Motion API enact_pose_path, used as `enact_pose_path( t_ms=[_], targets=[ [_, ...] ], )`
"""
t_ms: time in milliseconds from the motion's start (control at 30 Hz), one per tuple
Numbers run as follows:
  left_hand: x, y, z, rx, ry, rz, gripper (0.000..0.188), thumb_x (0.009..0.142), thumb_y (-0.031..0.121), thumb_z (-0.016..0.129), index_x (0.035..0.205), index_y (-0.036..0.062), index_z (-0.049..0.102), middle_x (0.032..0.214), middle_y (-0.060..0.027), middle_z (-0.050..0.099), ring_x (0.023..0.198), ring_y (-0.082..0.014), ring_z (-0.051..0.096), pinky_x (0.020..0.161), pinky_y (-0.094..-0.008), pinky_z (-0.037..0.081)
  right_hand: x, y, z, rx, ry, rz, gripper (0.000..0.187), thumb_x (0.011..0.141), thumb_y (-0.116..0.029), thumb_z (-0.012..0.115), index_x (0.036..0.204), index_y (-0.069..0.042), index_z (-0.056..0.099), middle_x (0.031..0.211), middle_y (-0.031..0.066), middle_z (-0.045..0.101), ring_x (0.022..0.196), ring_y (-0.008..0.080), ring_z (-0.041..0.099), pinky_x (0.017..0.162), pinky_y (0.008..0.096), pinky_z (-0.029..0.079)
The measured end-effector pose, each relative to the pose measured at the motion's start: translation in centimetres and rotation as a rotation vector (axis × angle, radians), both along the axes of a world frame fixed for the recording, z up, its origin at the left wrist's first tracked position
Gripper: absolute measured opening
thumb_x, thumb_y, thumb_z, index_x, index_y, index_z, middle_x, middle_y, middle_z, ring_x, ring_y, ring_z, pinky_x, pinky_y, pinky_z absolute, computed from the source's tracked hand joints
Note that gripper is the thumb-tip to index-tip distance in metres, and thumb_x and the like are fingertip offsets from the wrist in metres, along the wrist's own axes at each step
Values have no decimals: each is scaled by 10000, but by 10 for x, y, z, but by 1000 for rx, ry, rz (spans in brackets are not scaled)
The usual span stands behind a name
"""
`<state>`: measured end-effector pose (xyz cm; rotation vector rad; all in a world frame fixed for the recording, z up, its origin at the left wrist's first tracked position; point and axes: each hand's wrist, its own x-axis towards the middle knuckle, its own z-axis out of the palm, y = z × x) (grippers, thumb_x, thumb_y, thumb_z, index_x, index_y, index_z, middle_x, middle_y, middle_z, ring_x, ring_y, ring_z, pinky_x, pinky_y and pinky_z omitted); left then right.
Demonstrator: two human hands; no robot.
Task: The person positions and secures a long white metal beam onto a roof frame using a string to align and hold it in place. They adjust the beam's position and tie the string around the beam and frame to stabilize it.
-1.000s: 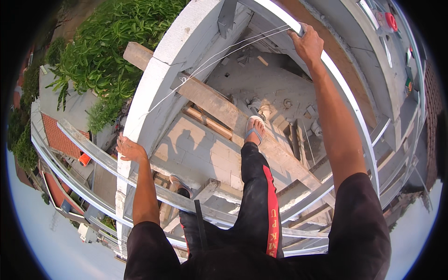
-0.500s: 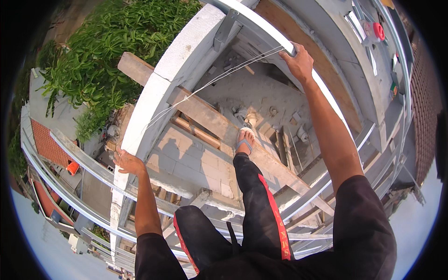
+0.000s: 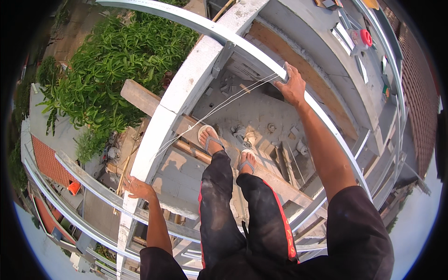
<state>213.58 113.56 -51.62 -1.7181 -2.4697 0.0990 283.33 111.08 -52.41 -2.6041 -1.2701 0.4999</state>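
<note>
My left hand (image 3: 140, 188) rests on the top of a white block wall (image 3: 161, 123), its fingers apart. At the upper right, my right hand (image 3: 294, 86) is closed over the edge of a long silver metal beam (image 3: 252, 49). A thin white string (image 3: 219, 108), doubled, stretches from the beam beside my right hand down to the block wall. Where it ends near my left hand is hard to make out. Both my feet, in sandals, stand on a wooden plank (image 3: 270, 177) that crosses below the string.
Far below lies a floor (image 3: 210, 100) strewn with rubble and timber. More metal beams (image 3: 88, 175) cross at lower left. A leafy tree (image 3: 116, 65) grows outside the wall. On a concrete ledge at right stand a red-lidded jar (image 3: 361, 38) and metal offcuts (image 3: 343, 39).
My left foot has come forward onto the plank, left of the other foot. The view has shifted slightly. Both hands stay at the wall and the beam.
</note>
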Motion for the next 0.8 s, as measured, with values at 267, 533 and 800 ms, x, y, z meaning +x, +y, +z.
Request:
enact_pose_path(
  t_ms=[267,533,800],
  targets=[
    [5,-5,8,-76,18,37,539,1123,475,233,1496,227,532,1590,-5,445,1538,-304,275,1163,-706,125,-11,-1,2,-60,-34,-40,898,757,-328,780,1548,-94,424,1520,99,486,1384,285,465,1152,446,341],
    [-9,-8,-9,23,45,6,528,1116,493,246,1430,246,591,1516,19,528,1490,-274,363,1137,-713,164,-22,-4,1,0,-81,-42,893,744,-273,766,1551,-119,418,1518,80,486,1361,296,494,1114,435,407],
    [10,-2,-5,133,62,16,526,1113,507,251,1370,278,648,1458,43,593,1445,-278,437,1137,-643,224,-20,-8,5,116,-23,-60,879,778,-295,725,1577,-155,387,1545,61,459,1374,328,498,1108,449,446]
  ],
)
